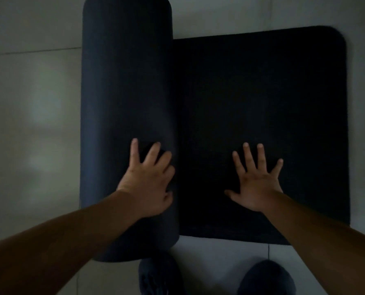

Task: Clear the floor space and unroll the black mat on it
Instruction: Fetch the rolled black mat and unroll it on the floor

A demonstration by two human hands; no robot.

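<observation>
Black mat [262, 124] lying on a pale tiled floor [28, 124], partly opened: flat section spreading to the right, rounded far-right corner down, thick roll [126, 103] sitting at the left end of it

Left hand [149, 184] resting on top of the roll near its close end, fingers spread and draped over the curve, gripping nothing, just pressing. Right hand [258, 184] lying flat and fully open on the unrolled part, palm down, pinning it

Handling, as a judgement: the roll is looking dense and soft, rubbery rather than slick, holding its shape in a fat cylinder; probably somewhat heavy, wanting to curl back. No need for pinching an edge; pushing with a flat palm along the crown of the roll should be carrying it, better nearer its middle so it is not skewing

Edges and room: bare tile showing left of the roll to the frame edge, nothing seen lying in the path there. Near edge of the mat running just ahead of the person's knees [266, 277]. Light is dim, so small clutter could be going unseen
</observation>
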